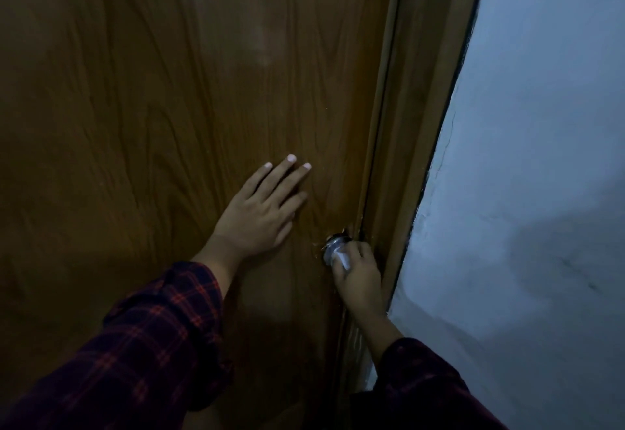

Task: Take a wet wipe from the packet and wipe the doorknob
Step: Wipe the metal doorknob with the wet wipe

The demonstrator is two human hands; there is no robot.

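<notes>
A brown wood-grain door point(152, 91) fills the left and middle of the view in dim light. At the near left a sleeve point(128, 355) in dark plaid with red lines reaches up toward it. The left hand point(260, 213) lies flat and open on the door panel, palm against the wood, holding nothing; 3 pale fingernails show at the far tips of its fingers. Just to the right and nearer, at the door's right edge, sits the round metal doorknob point(333, 247). The right hand point(358, 277) is closed around the knob from the near side, pressing a white wet wipe point(342, 257) against it; only a small crumpled part of the wipe shows between the fingers and the metal. The wipe touches the knob's near face. Right of the knob runs the brown door frame point(416, 125), top to bottom. Beyond it, on the far right, stands a pale bluish wall point(541, 158).
</notes>
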